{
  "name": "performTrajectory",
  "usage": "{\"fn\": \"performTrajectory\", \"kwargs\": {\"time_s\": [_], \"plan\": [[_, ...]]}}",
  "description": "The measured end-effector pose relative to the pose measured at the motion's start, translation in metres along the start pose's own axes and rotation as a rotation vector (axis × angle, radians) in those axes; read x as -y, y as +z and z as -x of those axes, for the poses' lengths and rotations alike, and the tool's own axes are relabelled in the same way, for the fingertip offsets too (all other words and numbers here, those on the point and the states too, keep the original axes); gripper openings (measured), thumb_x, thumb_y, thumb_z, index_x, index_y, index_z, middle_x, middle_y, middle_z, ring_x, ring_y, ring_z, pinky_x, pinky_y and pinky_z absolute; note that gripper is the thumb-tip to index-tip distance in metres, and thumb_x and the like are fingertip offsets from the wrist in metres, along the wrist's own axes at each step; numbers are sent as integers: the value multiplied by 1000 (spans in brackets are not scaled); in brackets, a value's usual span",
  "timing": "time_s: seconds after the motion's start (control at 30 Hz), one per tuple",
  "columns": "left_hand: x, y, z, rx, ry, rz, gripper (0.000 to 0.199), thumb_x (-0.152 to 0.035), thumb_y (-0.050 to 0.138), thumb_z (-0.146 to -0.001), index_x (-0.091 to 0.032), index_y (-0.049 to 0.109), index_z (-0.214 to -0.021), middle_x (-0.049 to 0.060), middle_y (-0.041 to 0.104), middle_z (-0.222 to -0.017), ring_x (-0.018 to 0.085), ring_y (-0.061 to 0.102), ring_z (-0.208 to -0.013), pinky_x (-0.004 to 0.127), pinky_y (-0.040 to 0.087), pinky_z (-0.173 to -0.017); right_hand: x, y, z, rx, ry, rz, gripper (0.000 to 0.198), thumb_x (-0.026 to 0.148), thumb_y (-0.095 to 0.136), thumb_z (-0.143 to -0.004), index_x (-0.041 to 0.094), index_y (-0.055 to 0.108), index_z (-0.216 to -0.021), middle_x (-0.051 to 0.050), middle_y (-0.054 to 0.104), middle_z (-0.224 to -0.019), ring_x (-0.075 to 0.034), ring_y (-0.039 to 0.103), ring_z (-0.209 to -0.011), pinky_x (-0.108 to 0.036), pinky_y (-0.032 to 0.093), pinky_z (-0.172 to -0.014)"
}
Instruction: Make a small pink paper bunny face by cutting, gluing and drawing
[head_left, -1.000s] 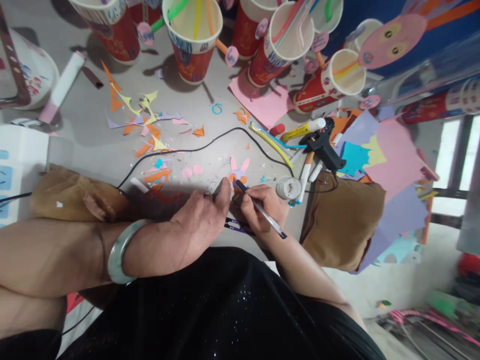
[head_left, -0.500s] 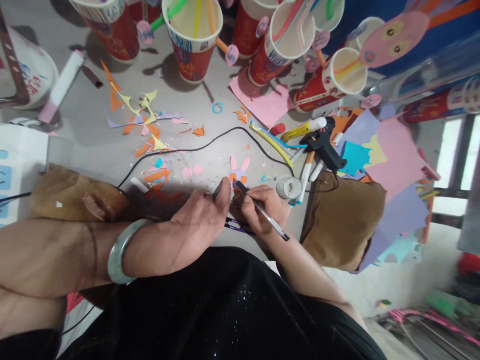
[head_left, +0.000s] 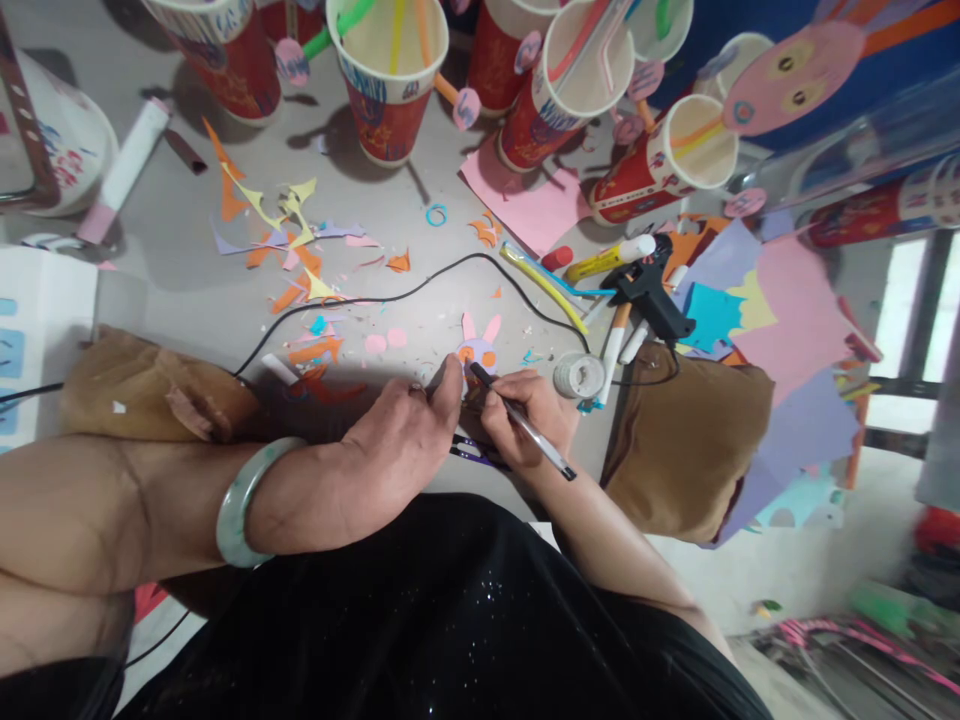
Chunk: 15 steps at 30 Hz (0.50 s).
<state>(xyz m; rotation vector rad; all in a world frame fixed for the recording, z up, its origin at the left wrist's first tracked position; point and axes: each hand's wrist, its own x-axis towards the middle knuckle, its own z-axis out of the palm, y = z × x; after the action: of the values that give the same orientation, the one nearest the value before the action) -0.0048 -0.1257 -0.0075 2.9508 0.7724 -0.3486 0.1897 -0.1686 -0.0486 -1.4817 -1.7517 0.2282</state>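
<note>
A small purple paper bunny face [head_left: 481, 345] with pink ears and orange eye patches lies on the table in front of me. My left hand [head_left: 409, 430] is closed at its left side, fingertips pressed on the paper's edge; its lower part is hidden by my fingers. In my right hand [head_left: 529, 415] is a pen [head_left: 536, 440] with a clear barrel and black grip, its tip over the bunny face near the orange eyes. Purple-handled scissors [head_left: 474, 450] lie partly hidden between my hands. Two pink paper ovals [head_left: 385, 341] sit just left of the bunny.
Several red paper cups [head_left: 390, 110] with straws stand along the back. A black glue gun [head_left: 652, 295], a yellow marker [head_left: 607, 260] and a clear roll of tape [head_left: 579, 376] lie to the right. Paper scraps [head_left: 300, 270] and a black cord [head_left: 367, 300] spread leftward. Brown cushions [head_left: 686, 440] flank my arms.
The pen has tilted very slightly in my right hand. My left hand stays on the bunny face, and the view has shifted a little.
</note>
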Motion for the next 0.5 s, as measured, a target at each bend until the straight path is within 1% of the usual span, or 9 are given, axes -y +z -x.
{"fn": "performTrajectory", "kwargs": {"time_s": [0.13, 0.23, 0.3, 0.37, 0.43, 0.5], "plan": [[0, -14, -6, 54, 13, 5, 64, -6, 48, -91, -5, 49, -155, 23, 49, -160, 24, 74, -84, 42, 59, -83, 0, 0, 0, -4, -5, -1, 13, 13, 63, -85, 24, 61, -92, 0, 76, -80, -15, 74, -67, -25, 60, -56], [1, -22, -10, 123, -7, 52, 62, -3, 52, -91, -6, 52, -153, 22, 50, -160, 22, 76, -84, 37, 60, -81, 0, 0, 0, 16, -3, -4, 14, 13, 64, -85, 24, 61, -94, -1, 77, -82, -15, 75, -70, -25, 61, -58], [1, -24, -10, 115, -5, 65, 62, -4, 53, -91, -6, 52, -153, 22, 47, -162, 23, 76, -85, 37, 59, -81, 1, 0, 0, 21, 0, -11, 14, 13, 65, -86, 24, 61, -94, -2, 77, -82, -15, 75, -71, -25, 61, -59], [1, -23, -9, 92, 17, 26, 63, -6, 53, -92, -4, 49, -154, 24, 44, -163, 25, 76, -87, 39, 59, -82, 0, 0, 0, 22, -3, -19, 14, 13, 65, -86, 24, 61, -94, -1, 77, -82, -15, 75, -71, -25, 61, -60], [0, -22, -8, 93, 32, -28, 64, -6, 53, -91, -2, 48, -155, 25, 44, -162, 25, 75, -86, 40, 59, -82, 0, 0, 0, 21, 0, -19, 15, 13, 65, -86, 24, 61, -95, -1, 77, -82, -15, 76, -71, -24, 61, -60], [0, -22, -6, 92, 20, -38, 63, -5, 51, -91, -1, 49, -154, 25, 46, -161, 23, 75, -83, 39, 58, -82, -1, 0, 1, 22, 0, -4, 13, 14, 64, -87, 24, 61, -95, 0, 78, -82, -15, 76, -71, -24, 60, -59]]}}
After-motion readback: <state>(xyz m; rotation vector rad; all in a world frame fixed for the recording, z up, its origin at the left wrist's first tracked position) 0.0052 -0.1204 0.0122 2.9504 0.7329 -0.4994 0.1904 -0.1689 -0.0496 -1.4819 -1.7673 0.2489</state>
